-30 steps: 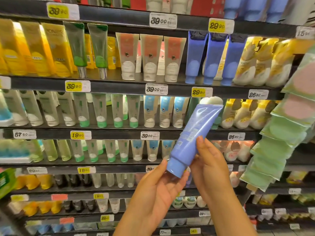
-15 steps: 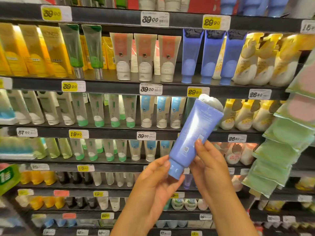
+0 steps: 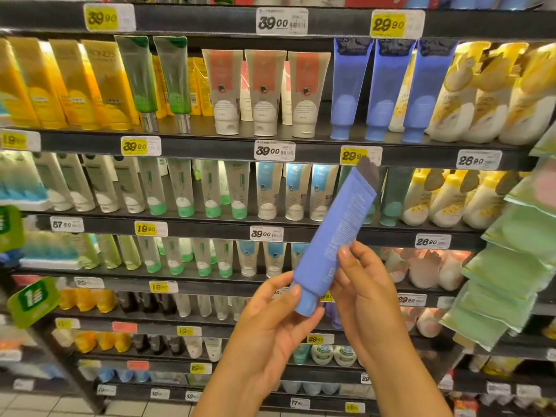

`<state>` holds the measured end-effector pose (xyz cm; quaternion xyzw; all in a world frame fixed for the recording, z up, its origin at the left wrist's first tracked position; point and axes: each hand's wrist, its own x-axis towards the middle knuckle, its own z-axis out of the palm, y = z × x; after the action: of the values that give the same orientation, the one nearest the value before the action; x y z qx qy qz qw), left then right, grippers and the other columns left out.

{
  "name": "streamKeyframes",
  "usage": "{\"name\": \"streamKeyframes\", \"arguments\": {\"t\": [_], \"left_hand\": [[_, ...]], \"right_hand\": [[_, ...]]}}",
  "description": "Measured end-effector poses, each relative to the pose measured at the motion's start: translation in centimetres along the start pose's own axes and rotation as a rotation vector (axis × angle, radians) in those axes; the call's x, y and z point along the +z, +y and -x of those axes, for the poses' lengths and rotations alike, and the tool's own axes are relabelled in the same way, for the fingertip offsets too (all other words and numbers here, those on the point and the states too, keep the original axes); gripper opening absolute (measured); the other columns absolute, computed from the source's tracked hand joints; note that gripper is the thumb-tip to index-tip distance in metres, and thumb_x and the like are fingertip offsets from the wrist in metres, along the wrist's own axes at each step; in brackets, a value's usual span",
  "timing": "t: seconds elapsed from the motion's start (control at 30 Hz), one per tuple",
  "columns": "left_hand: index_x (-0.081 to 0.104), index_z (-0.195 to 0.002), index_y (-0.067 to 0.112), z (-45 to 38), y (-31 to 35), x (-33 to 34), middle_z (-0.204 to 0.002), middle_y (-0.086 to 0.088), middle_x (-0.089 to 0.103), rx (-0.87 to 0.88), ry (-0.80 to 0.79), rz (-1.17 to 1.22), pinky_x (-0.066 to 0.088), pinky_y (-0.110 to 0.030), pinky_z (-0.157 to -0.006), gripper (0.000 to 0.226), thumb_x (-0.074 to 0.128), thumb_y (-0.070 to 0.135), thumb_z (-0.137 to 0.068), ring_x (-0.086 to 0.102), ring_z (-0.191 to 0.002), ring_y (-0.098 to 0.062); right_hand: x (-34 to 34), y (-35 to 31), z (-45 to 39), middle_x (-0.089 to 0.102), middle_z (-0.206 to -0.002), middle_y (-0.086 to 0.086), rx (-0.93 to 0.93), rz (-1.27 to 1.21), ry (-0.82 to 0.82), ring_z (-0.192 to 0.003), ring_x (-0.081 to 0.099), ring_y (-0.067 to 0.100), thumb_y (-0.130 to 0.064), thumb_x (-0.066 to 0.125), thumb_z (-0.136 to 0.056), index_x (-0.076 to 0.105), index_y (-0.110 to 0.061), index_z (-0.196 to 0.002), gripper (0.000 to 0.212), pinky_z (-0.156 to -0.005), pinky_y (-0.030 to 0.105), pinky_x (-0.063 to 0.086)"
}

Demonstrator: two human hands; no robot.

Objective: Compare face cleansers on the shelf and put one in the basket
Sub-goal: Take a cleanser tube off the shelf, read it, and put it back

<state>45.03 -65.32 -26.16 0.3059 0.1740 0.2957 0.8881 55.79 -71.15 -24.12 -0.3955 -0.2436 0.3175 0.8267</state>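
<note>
Tube of blue face cleanser (image 3: 334, 239) is being held up in front of the shelves by both hands, long axis running diagonally: cap end pointing down toward the left hand (image 3: 272, 332), grey crimped end pointing up and away to the right. Back panel with fine white print is facing the camera; the print is too small to read. Left hand is pinching the cap end between thumb and fingers; right hand (image 3: 365, 293) is gripping the lower body of the tube from the right side, fingertips pressing on the printed face. Hands are sitting close together, both clamped on the tube. Above the hands, three matching blue tubes (image 3: 379, 88) are standing cap-down on a shelf (image 3: 210, 145), beside white-and-coral tubes (image 3: 264, 91) to their left and yellow-and-white bottles (image 3: 487, 94) to their right. Price tag (image 3: 355, 155) just above the tube's tip is reading 29, remainder hidden; tag (image 3: 274, 151) left of it is reading 39.00. Green sachets (image 3: 511, 266) are hanging right of the right hand. Basket is out of view.
</note>
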Motion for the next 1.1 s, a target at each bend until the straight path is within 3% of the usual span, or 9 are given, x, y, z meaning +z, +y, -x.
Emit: {"name": "streamKeyframes", "arguments": {"t": [0.07,0.2,0.4,0.47,0.67,0.87,1.0,1.1], "left_hand": [[0.057,-0.109,-0.001,0.0,-0.1,0.0,-0.095,-0.022,0.070,0.016,0.008,-0.036,0.058,-0.035,-0.065,0.043,0.065,0.001,-0.066,0.071,-0.081,-0.030],[0.055,-0.112,-0.003,0.3,-0.2,0.0,-0.091,-0.022,0.071,0.020,0.012,-0.116,0.058,-0.036,-0.063,0.051,0.066,-0.001,-0.062,0.071,-0.078,-0.032],[0.059,-0.109,-0.007,0.4,0.2,0.1,-0.092,-0.023,0.070,-0.035,0.011,-0.121,0.058,-0.032,-0.061,0.048,0.067,0.009,-0.064,0.071,-0.076,-0.030],[0.062,-0.101,-0.009,0.3,0.5,0.2,-0.090,-0.026,0.069,-0.077,0.015,-0.049,0.057,-0.032,-0.057,0.040,0.066,0.011,-0.067,0.070,-0.073,-0.032],[0.071,-0.090,-0.011,0.4,0.6,0.7,-0.103,-0.032,0.066,-0.204,-0.046,0.159,0.059,-0.036,-0.055,0.033,0.064,0.013,-0.067,0.070,-0.071,-0.036],[0.073,-0.086,-0.007,0.0,0.4,0.3,-0.094,-0.030,0.066,-0.159,-0.088,0.062,0.059,-0.034,-0.056,0.028,0.063,0.014,-0.071,0.069,-0.068,-0.030],[0.069,-0.091,-0.006,-0.3,0.3,0.0,-0.091,-0.029,0.066,-0.093,-0.054,-0.048,0.058,-0.034,-0.056,0.028,0.065,0.012,-0.069,0.069,-0.073,-0.033],[0.065,-0.096,-0.004,-0.6,0.4,0.0,-0.089,-0.026,0.068,-0.041,-0.028,-0.114,0.058,-0.034,-0.058,0.033,0.067,0.011,-0.067,0.069,-0.074,-0.033]], "right_hand": [[0.0,0.0,0.1,0.067,-0.102,0.011,0.030,0.070,0.009,-0.089,0.065,0.021,-0.026,0.059,-0.072,0.053,-0.004,-0.113,0.047,-0.075,0.033,0.055],[0.2,0.1,0.2,0.064,-0.095,0.013,0.098,0.200,0.049,-0.072,0.065,0.021,-0.036,0.066,-0.064,0.054,-0.005,-0.114,0.061,-0.049,0.023,0.049],[0.0,0.6,-0.1,0.065,-0.081,0.012,0.107,0.152,0.023,-0.070,0.063,0.022,-0.034,0.063,-0.069,0.064,-0.007,-0.095,0.037,-0.053,0.030,0.052],[-0.2,0.7,-0.1,0.068,-0.086,0.012,0.112,0.115,-0.008,-0.076,0.064,0.023,-0.033,0.060,-0.074,0.065,-0.010,-0.097,0.033,-0.060,0.035,0.050],[-0.2,0.7,-0.4,0.072,-0.089,0.011,0.063,-0.095,-0.049,-0.076,0.069,0.020,-0.025,0.049,-0.080,0.060,-0.006,-0.107,0.036,-0.066,0.031,0.059],[-0.5,0.8,-0.9,0.071,-0.094,0.012,0.064,-0.133,-0.060,-0.082,0.069,0.020,-0.022,0.049,-0.079,0.060,-0.006,-0.108,0.035,-0.071,0.034,0.058],[-0.7,0.8,-1.4,0.073,-0.084,0.004,0.049,-0.024,-0.060,-0.075,0.069,0.015,-0.023,0.050,-0.081,0.062,-0.011,-0.102,0.027,-0.061,0.028,0.056],[-0.9,0.7,-1.6,0.073,-0.097,0.006,0.056,0.075,-0.082,-0.086,0.069,0.020,-0.027,0.053,-0.079,0.063,-0.014,-0.108,0.033,-0.070,0.033,0.057]]}}
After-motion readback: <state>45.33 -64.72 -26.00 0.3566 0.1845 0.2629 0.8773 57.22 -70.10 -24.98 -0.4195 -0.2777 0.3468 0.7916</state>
